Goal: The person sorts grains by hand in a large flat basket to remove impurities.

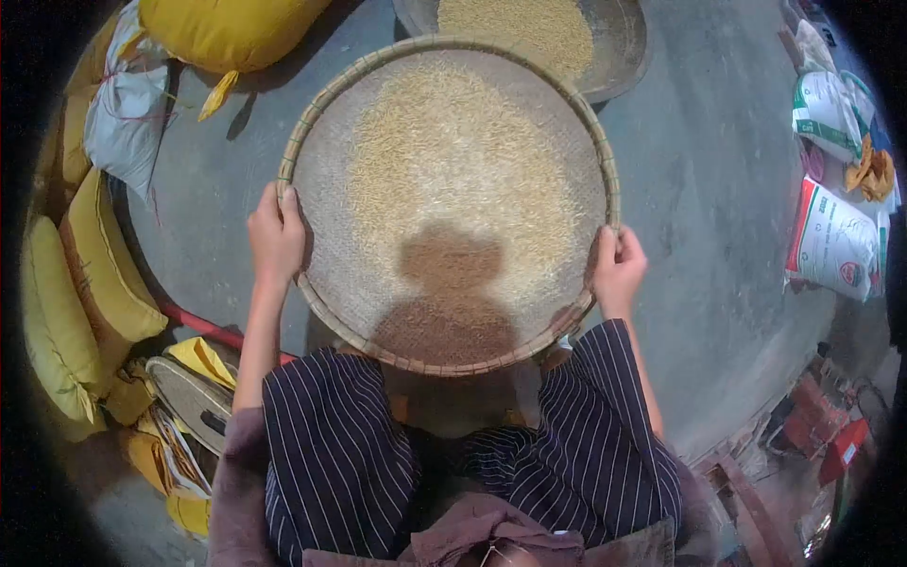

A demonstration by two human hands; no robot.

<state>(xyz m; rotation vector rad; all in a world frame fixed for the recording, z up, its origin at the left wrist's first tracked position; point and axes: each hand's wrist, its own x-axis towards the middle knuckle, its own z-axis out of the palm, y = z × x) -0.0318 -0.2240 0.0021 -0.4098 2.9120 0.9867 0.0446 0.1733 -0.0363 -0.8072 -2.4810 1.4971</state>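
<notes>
Above the concrete floor (pixel 718 189), a round woven tray (pixel 331 170) is being held level, with the left hand (pixel 276 236) closing its fingers over the left rim and the right hand (pixel 617 267) gripping the right rim. Pale grain (pixel 444 161) is lying spread across the tray's middle. Beyond it, a metal pan (pixel 624 47) is sitting on the floor, also holding grain. Yellow sacks (pixel 104 265) are lying at the left.

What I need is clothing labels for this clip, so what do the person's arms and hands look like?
Both the left hand and the right hand are bare: no gloves, and no ring, watch or bracelet shows. The forearms are uncovered too. A dull mauve-brown sleeve begins above the left elbow; the right arm's sleeve edge is too dim to tell.
</notes>
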